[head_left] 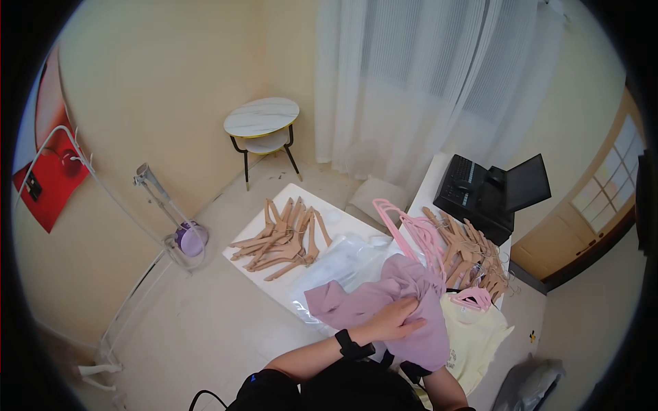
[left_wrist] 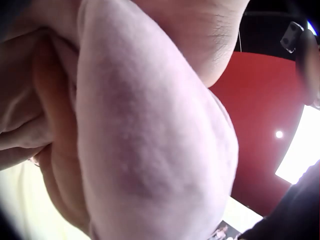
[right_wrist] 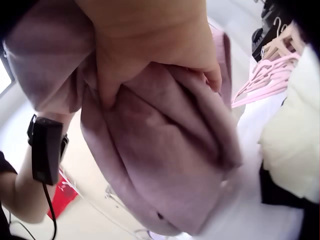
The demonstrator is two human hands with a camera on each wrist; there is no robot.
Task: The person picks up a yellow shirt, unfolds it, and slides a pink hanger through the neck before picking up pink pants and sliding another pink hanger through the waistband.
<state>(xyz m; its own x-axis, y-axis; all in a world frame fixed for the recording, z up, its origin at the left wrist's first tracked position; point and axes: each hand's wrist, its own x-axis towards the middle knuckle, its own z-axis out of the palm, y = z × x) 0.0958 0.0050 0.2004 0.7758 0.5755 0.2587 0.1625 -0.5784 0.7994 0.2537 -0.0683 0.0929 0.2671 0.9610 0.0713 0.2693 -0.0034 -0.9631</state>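
Note:
A bunched mauve garment [head_left: 411,281] hangs in front of the person, its folded part spreading left over a clear plastic bag [head_left: 343,264]. My left hand [head_left: 394,320], with a black band at the wrist, lies across the cloth and grips a fold. In the left wrist view the same garment [left_wrist: 150,130] fills the middle, beside the fingers. My right hand [right_wrist: 155,45] holds the garment from above in the right wrist view, thumb and fingers sunk into its folds; in the head view the cloth hides it. A pale yellow shirt [head_left: 473,335] on a pink hanger lies to the right.
Wooden hangers [head_left: 284,236] lie piled on the white table [head_left: 240,259]. Pink hangers [head_left: 421,233] and more wooden hangers [head_left: 473,250] are at the right, before a black machine [head_left: 480,195]. A garment steamer [head_left: 190,238] stands left, and a round side table [head_left: 262,116] at the wall.

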